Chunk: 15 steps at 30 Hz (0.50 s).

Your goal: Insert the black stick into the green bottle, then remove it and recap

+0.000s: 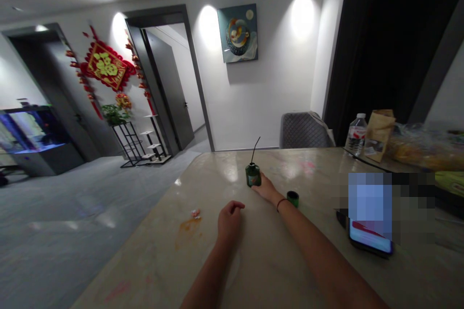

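My right hand (266, 188) is closed around the right side of a small dark green bottle (253, 176) with a label, upright on the table. A thin dark stick (255, 148) leans out of the bottle's mouth. Just right of my right wrist, which wears a dark band, stands a green cap (293, 198), its dark hollow facing up. My left hand (230, 219) rests on the table, nearer to me and left of the bottle. Its fingers are loosely bent and apart from the thumb, with nothing between them.
The pale marble-look table (261, 260) has an orange stain (188, 229) with small crumpled bits (195, 213) at left. On the right lie a phone (369, 239), a water bottle (356, 134), a paper bag (379, 135) and plastic-wrapped goods (427, 147). A grey chair (306, 130) stands behind.
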### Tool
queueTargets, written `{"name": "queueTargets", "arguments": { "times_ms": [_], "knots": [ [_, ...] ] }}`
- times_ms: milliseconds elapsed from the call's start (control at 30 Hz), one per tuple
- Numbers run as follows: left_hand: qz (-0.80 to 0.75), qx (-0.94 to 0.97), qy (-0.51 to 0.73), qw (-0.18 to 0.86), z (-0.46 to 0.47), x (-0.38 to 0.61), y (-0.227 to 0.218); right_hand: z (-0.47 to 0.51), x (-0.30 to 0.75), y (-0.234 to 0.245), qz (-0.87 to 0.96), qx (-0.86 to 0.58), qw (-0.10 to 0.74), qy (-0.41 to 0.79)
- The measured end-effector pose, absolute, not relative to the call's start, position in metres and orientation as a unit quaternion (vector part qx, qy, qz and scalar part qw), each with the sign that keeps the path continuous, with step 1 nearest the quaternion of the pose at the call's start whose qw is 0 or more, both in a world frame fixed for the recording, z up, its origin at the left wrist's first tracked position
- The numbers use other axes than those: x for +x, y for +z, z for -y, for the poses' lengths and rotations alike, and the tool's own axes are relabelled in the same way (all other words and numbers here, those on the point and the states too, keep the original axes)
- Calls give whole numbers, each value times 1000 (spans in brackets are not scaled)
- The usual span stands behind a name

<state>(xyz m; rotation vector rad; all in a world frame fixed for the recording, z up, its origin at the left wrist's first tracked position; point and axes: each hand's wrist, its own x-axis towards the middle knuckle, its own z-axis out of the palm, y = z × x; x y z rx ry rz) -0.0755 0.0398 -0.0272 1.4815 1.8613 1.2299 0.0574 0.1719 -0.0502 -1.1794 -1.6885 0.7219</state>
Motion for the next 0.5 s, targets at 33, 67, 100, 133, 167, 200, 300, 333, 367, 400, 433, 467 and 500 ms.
{"name": "queueTargets", "arguments": {
  "times_ms": [33,67,100,133,167,200,300,333,367,400,433,467,500],
  "knots": [
    [-676,538,448,230,-40,-76,-27,-173,58,-50,690,-476,460,293],
    [-675,538,450,230,-40,-76,-27,-175,59,-50,692,-472,459,295],
    [-674,538,452,229,-40,-76,-27,-176,60,-50,695,-467,459,296],
    [-673,538,452,230,-40,-75,-27,-177,61,-50,698,-462,460,297],
    [-673,538,452,231,-39,-75,-26,-178,62,-51,701,-457,460,299],
    [-673,539,450,231,-39,-75,-26,-180,63,-51,703,-453,459,300],
    [-676,539,448,229,-38,-75,-26,-180,66,-52,705,-454,450,305],
    [-675,540,449,225,-39,-75,-26,-179,66,-52,705,-459,445,307],
    [-675,542,448,223,-39,-75,-27,-178,65,-51,704,-466,437,310],
    [-675,544,447,221,-40,-76,-27,-175,65,-51,702,-475,430,312],
    [-672,547,447,222,-40,-76,-28,-172,64,-50,699,-487,421,310],
    [-668,548,451,223,-41,-77,-28,-167,63,-49,697,-501,414,305],
    [-663,547,460,222,-41,-77,-28,-162,62,-48,695,-516,406,294]
  ]
}}
